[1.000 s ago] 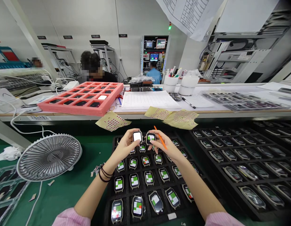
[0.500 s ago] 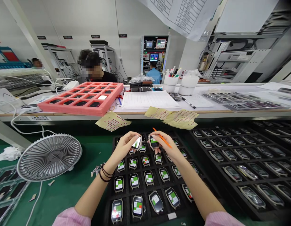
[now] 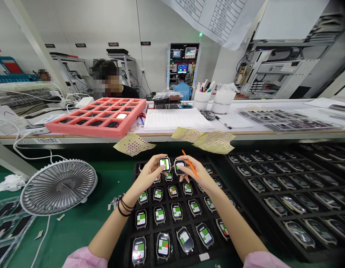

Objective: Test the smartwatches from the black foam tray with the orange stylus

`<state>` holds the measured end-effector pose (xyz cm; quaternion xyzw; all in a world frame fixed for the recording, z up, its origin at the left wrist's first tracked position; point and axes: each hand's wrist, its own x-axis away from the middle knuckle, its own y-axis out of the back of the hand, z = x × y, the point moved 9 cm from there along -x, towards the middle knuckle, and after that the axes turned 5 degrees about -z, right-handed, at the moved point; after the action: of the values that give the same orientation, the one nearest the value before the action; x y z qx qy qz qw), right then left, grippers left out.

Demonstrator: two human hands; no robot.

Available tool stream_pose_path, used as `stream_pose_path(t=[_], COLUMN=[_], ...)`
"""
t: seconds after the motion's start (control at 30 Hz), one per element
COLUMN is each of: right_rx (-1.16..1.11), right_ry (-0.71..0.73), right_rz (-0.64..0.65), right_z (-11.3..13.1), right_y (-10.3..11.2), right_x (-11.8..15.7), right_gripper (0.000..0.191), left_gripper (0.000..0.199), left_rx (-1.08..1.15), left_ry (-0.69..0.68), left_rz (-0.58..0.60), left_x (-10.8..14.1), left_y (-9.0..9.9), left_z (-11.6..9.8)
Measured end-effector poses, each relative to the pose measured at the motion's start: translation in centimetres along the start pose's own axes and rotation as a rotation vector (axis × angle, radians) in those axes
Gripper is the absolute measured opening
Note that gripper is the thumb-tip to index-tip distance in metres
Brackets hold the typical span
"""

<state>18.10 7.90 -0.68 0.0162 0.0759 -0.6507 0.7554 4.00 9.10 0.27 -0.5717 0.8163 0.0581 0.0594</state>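
Note:
My left hand (image 3: pixel 152 170) is closed on a smartwatch case (image 3: pixel 164 162) without a strap, its screen lit green and white, the thumb lying on the glass. In my right hand (image 3: pixel 196 172) is a second smartwatch case (image 3: pixel 179 163), also lit, with the thumb over its screen. An orange stick-like tool (image 3: pixel 190 164) is tucked in the same right hand, its tip pointing up and left. Both watches are held side by side, slightly apart, over the far end of a black foam tray (image 3: pixel 150 232). Rows of lit watch cases (image 3: pixel 176 211) lie in its slots, some screens showing red patches.
Another black tray (image 3: pixel 268 219) of dark-screened watches lies at right. A round grey fan (image 3: pixel 66 186) stands on the green mat at left. Beyond, a white bench carries a pink foam tray (image 3: pixel 91 130), papers (image 3: pixel 175 119) and pen cups (image 3: pixel 201 100). Yellow sticker sheets (image 3: pixel 214 141) hang from its edge.
Both watches have turned so their screens face me more squarely. My thumbs have shifted lower on the glass, and the orange tool has moved slightly with my right hand.

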Motion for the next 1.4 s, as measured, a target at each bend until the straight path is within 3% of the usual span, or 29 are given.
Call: stream_pose_path(t=[0.17, 0.5, 0.73, 1.03, 1.4], right_rx=[0.006, 0.011, -0.008, 0.016, 0.0], right_ry=[0.011, -0.003, 0.022, 0.011, 0.021], right_rz=[0.007, -0.075, -0.007, 0.044, 0.019], right_z=[-0.7, -0.7, 0.3, -0.2, -0.5], right_y=[0.1, 0.9, -0.1, -0.5, -0.4], right_x=[-0.3, -0.3, 0.1, 0.1, -0.1], right_gripper=[0.036, 0.026, 0.027, 0.03, 0.027], left_gripper=[0.046, 0.034, 0.035, 0.035, 0.036], left_rx=[0.003, -0.072, -0.038, -0.056, -0.032], left_ry=[-0.003, 0.057, 0.08, 0.086, -0.003], left_rz=[0.028, -0.021, -0.069, -0.034, 0.07], left_x=[0.1, 0.1, 0.3, 0.4, 0.0], left_y=[-0.2, 0.2, 0.6, 0.1, -0.7], left_z=[0.1, 0.0, -0.2, -0.1, 0.4])
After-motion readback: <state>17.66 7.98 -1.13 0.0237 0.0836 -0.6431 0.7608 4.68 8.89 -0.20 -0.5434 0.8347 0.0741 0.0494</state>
